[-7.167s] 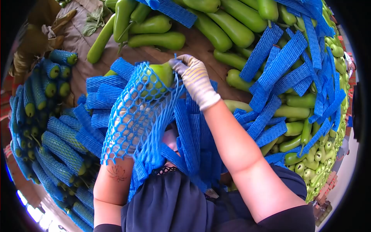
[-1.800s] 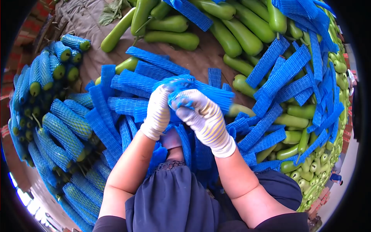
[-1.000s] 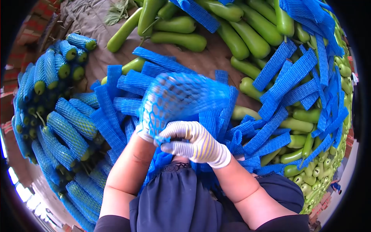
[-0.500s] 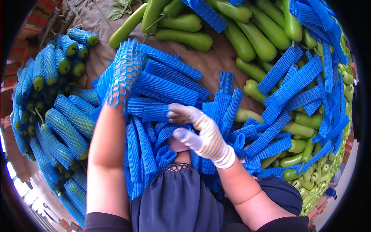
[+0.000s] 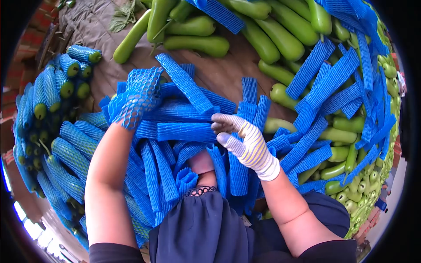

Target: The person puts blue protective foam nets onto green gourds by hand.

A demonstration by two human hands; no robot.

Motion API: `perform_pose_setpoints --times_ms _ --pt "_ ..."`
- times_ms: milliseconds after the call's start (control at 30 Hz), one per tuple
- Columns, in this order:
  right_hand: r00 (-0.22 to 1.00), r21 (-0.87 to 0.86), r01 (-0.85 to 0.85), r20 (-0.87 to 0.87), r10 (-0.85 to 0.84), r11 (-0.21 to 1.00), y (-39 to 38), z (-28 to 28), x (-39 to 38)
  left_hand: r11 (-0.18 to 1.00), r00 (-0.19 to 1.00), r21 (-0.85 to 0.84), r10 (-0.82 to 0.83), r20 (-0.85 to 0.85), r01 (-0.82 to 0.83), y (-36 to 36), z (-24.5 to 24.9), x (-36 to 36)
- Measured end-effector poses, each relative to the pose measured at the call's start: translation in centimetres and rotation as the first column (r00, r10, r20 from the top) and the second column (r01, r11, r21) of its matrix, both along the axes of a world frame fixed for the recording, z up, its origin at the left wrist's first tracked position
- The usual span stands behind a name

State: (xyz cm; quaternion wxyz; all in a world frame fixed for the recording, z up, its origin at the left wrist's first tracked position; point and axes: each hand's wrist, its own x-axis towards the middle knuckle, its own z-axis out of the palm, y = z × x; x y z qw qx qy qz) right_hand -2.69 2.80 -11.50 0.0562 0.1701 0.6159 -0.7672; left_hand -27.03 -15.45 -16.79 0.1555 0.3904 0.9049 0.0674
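Note:
A blue foam net sleeve [image 5: 147, 87] covers my left hand [image 5: 133, 98], its mesh stretched over the wrist and fingers. The hand is over the left end of a heap of flat blue net sleeves [image 5: 186, 131]; what its fingers do is hidden. A loose sleeve [image 5: 184, 83] slants across the top of the heap beside it. My right hand [image 5: 245, 142], in a white and yellow striped glove, hovers by the heap's right end. Its thumb and fingers are apart and slightly bent, with nothing visible between them.
Bare green bottle gourds [image 5: 197, 45] lie at the back and right on a brown cloth [image 5: 87, 26]. Gourds in blue nets [image 5: 72, 153] are stacked at left. More sleeves [image 5: 329, 96] lie across the right-hand gourds. A dark-clothed knee [image 5: 201, 219] is in front.
My left hand has come down toward the heap, the net still over it. The top sleeve now slants more steeply. My right hand has shifted rightward, and the view has moved slightly.

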Motion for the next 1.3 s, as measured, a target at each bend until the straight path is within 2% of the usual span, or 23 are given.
perform_pose_setpoints --times_ms 133,167,200,233,267,300,333,400,467,500,533,600,767,833,933,1000,1033,1067,1133,1167,1200,1267,1300 --pt "1.000 0.071 0.007 0.006 -0.007 0.997 1.3 0.7 0.6 0.965 0.936 0.214 0.210 -0.283 -0.152 -0.7 3.7 1.6" --pt "0.999 0.106 -0.002 -0.050 0.008 0.994 1.4 0.7 0.8 0.882 0.919 0.419 0.329 -0.215 -0.218 -1.9 3.3 1.2" --pt "0.999 0.104 0.000 -0.050 0.006 0.995 1.4 1.0 0.9 0.689 0.906 0.591 0.365 0.216 -0.419 -2.1 5.3 1.9" --pt "0.992 0.078 0.012 -0.127 -0.002 0.997 1.2 1.7 0.9 0.481 0.895 0.766 0.348 0.280 -0.426 -2.1 6.7 3.0" --pt "0.978 0.049 0.022 -0.206 -0.012 0.999 0.9 2.3 0.7 0.292 0.835 0.786 0.272 0.479 -0.546 -1.9 9.1 4.2" --pt "0.964 0.010 0.043 -0.261 -0.039 0.999 0.5 2.8 0.4 0.285 0.796 0.746 0.289 0.531 -0.601 -2.2 10.9 5.0" --pt "0.934 0.190 0.073 -0.357 -0.001 0.979 0.6 3.2 -0.3 0.277 0.754 0.703 0.304 0.583 -0.655 -2.4 12.0 5.7" --pt "0.853 0.581 0.214 -0.503 0.140 0.785 0.3 4.2 -2.7 0.125 0.866 0.857 0.114 0.488 -0.499 -2.2 9.9 6.6" --pt "0.870 0.779 0.232 -0.435 0.234 0.583 0.0 4.5 -4.9 0.283 0.771 0.719 0.172 0.613 -0.635 -0.4 10.3 10.4" --pt "0.885 0.853 0.169 -0.352 0.305 0.493 0.0 3.5 -5.9 0.286 0.766 0.713 0.166 0.621 -0.640 0.5 10.2 11.6" --pt "0.888 0.909 0.177 -0.313 0.337 0.377 -0.3 1.6 -7.0 0.294 0.658 0.602 0.152 0.738 -0.743 1.3 10.2 12.7" --pt "0.908 0.847 -0.071 -0.164 0.385 0.527 -0.2 -1.9 -7.1 0.308 0.402 0.348 0.131 0.906 -0.885 2.1 10.2 13.8" --pt "0.922 0.858 -0.056 -0.152 0.357 0.510 -0.8 -5.5 -4.5 0.331 0.324 0.261 0.150 0.934 -0.907 -1.7 9.7 14.8" --pt "0.929 0.823 -0.159 -0.062 0.364 0.546 -1.3 -4.5 -4.2 0.357 0.295 0.226 0.151 0.943 -0.906 -1.2 9.4 14.3" --pt "0.891 0.846 -0.150 -0.109 0.442 0.511 -3.1 -1.3 -2.8 0.406 0.237 0.164 0.137 0.962 -0.899 -2.1 9.3 15.2" --pt "0.847 0.745 -0.172 -0.222 0.482 0.645 -4.2 1.5 -1.6 0.449 0.190 0.119 0.116 0.975 -0.886 -3.1 9.1 15.8" --pt "0.860 0.663 -0.129 -0.295 0.416 0.737 -5.1 2.5 -0.8 0.470 0.169 0.101 0.105 0.980 -0.877 -3.6 9.1 16.5" --pt "0.888 0.421 0.008 -0.419 0.187 0.907 -6.6 2.6 0.1 0.492 0.148 0.083 0.095 0.984 -0.867 -4.2 8.8 16.0" --pt "0.927 -0.009 0.177 -0.335 -0.170 0.984 -9.0 3.3 1.1 0.528 0.108 0.048 0.084 0.991 -0.848 -3.0 8.1 15.7" --pt "0.969 -0.363 0.217 -0.030 -0.245 0.906 -9.0 3.8 1.3 0.544 0.091 0.032 0.082 0.992 -0.838 -3.0 8.0 15.8" --pt "0.932 -0.361 0.331 -0.024 -0.363 0.872 -8.4 4.0 0.7 0.560 0.073 0.015 0.082 0.994 -0.828 -3.4 7.9 15.9" --pt "0.939 -0.120 0.330 -0.061 -0.339 0.936 -6.6 1.7 0.1 0.589 0.039 -0.018 0.084 0.996 -0.808 -8.4 8.8 17.2" --pt "0.940 -0.131 0.341 0.021 -0.341 0.931 -5.7 2.3 -0.2 0.602 0.022 -0.033 0.084 0.996 -0.798 -9.3 8.8 17.3"
